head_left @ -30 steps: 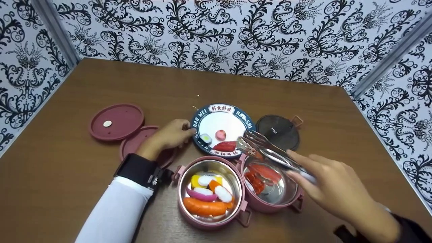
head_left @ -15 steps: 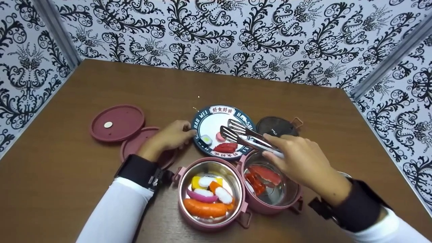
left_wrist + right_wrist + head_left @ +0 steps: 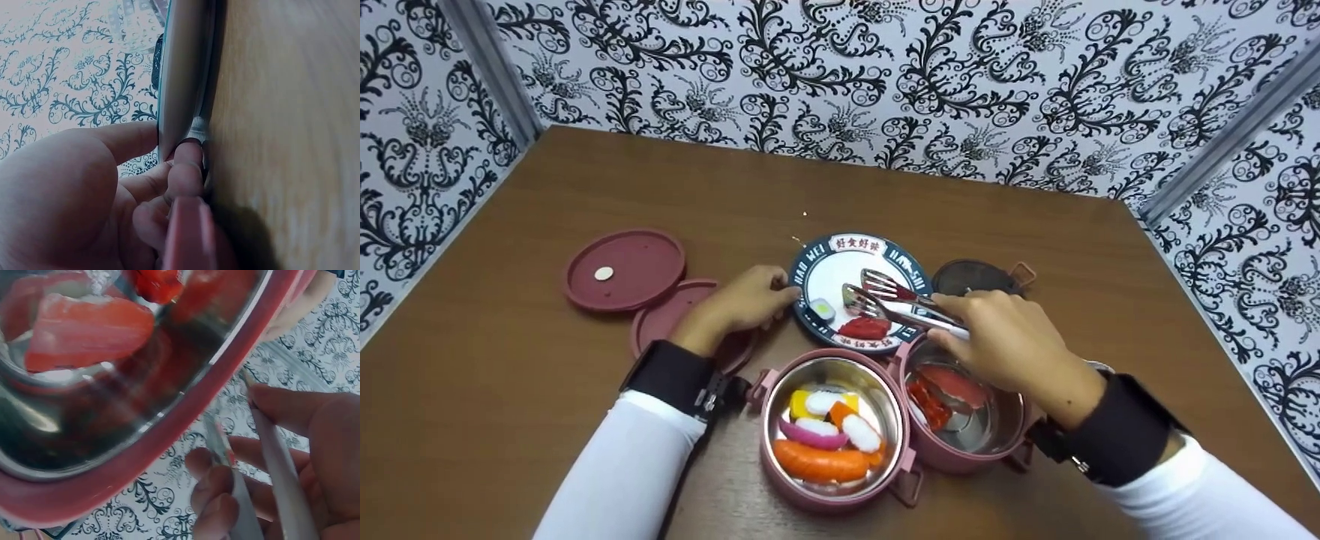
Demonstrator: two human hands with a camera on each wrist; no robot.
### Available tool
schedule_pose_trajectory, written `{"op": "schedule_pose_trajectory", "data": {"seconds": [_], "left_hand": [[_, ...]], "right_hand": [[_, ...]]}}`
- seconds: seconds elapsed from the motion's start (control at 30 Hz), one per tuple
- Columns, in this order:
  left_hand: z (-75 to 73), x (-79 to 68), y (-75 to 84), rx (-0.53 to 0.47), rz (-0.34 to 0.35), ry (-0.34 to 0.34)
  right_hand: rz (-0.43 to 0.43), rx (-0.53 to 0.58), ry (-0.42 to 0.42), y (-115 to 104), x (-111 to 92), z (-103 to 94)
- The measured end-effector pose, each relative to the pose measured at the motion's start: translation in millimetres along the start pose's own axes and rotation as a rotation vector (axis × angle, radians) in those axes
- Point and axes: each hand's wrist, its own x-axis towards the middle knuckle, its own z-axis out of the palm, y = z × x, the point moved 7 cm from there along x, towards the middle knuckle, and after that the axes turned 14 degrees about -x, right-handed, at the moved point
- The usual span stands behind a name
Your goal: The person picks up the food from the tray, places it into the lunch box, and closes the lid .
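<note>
My left hand [image 3: 754,300] holds the left rim of a round blue-edged plate [image 3: 826,279]; in the left wrist view the thumb is on one face and fingers tuck under the other. My right hand [image 3: 1011,337] grips metal tongs [image 3: 911,309] with slotted heads, jaws parted low over the plate. The small pink round piece seen there earlier is mostly hidden by the tong heads. A red toy food slice [image 3: 864,328] and a small white-and-green roll [image 3: 821,308] lie on the plate. In the right wrist view, the tong handles [image 3: 281,478] run between thumb and fingers.
A pink pot [image 3: 787,487] in front holds toy sushi and an orange sausage. Beside it, another pink pot [image 3: 960,461] contains red and pink toy slices, under my right forearm. Two pink lids [image 3: 641,262] lie left; a dark lid [image 3: 971,275] lies right of the plate.
My right hand has moved left with the tongs, from above the right pot to the plate, and the tong heads have lowered around the pink piece. My left hand stays at the rim.
</note>
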Motion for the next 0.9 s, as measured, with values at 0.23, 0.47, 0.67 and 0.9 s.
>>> {"op": "schedule_pose_trajectory", "data": {"seconds": [0.23, 0.47, 0.67, 0.9], "left_hand": [[-0.1, 0.0, 2.1, 0.003, -0.006, 0.004], [-0.1, -0.4, 1.8, -0.009, -0.008, 0.002], [-0.5, -1.1, 2.5, 0.0, -0.01, 0.008], [-1.9, -1.0, 2.2, 0.003, -0.019, 0.007]], "right_hand": [[0.003, -0.01, -0.026, 1, 2, 1.8], [-0.007, -0.004, -0.021, -2, 1, 1.4], [-0.007, -0.014, -0.018, -4, 0, 2.0], [-0.002, -0.042, 0.028, -5, -10, -1.6]]}}
